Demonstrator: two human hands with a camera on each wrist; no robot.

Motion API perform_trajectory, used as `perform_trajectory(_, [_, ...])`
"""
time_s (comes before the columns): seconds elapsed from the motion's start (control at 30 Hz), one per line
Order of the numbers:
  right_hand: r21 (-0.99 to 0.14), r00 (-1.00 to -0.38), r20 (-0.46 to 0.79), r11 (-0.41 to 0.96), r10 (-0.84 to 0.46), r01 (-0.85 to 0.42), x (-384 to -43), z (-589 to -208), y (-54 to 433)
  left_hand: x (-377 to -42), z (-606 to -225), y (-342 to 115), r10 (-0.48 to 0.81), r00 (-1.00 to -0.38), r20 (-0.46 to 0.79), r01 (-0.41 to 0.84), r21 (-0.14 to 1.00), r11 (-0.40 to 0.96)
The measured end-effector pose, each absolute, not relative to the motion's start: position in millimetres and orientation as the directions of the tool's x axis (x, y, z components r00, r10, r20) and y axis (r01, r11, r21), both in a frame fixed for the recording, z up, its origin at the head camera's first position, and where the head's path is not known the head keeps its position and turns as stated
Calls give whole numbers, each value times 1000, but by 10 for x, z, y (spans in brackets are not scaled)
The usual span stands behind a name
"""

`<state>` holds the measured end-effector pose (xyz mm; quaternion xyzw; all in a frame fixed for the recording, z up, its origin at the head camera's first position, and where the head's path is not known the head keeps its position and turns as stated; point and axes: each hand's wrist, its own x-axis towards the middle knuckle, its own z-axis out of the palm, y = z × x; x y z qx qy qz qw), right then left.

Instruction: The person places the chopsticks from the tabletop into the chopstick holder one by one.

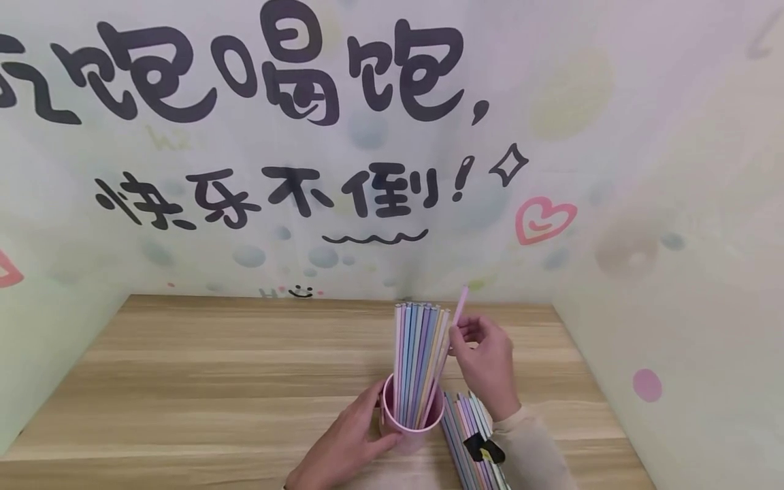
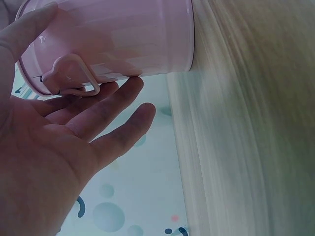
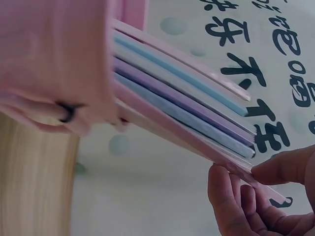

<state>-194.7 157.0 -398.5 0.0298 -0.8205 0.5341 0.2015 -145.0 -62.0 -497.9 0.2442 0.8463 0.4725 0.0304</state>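
A pink pail [image 1: 416, 444] with a small wire loop on its side stands on the table, holding several pastel straws [image 1: 418, 361] that lean slightly right. My left hand [image 1: 343, 439] holds the pail from the left, thumb on the near side and fingers round the far side, as the left wrist view [image 2: 54, 142] shows. Between thumb and fingertips, my right hand [image 1: 486, 357] pinches a pink straw [image 1: 462, 303] near its upper end. That straw slants along the right edge of the others, its lower end inside the pail. The right wrist view shows the pinch on the pink straw [image 3: 182, 135] up close.
Right of the pail, a bundle of pastel straws [image 1: 456, 435] lies on the table, with a black band-like piece [image 1: 484, 449] across it; the right forearm passes beside it. The wooden table [image 1: 214, 381] meets a printed wall [image 1: 367, 272] behind and side walls.
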Motion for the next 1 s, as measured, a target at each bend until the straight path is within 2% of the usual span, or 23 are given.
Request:
perform_trajectory(0.3, [-775, -931, 345, 596, 121, -210, -1857, -4268, 1505, -1456, -4978, -624, 440, -877, 195, 400, 804, 441])
perform_trajectory(0.73, [-808, -943, 299, 564, 144, -170, -1779, -4371, 1624, -1430, -4979, -633, 434, -880, 195, 396, 806, 441])
perform_trajectory(1.0, [-759, -957, 237, 647, 164, -77, -1766, -4531, 1864, -1433, -4988, -626, 439, -875, 205, 405, 806, 431])
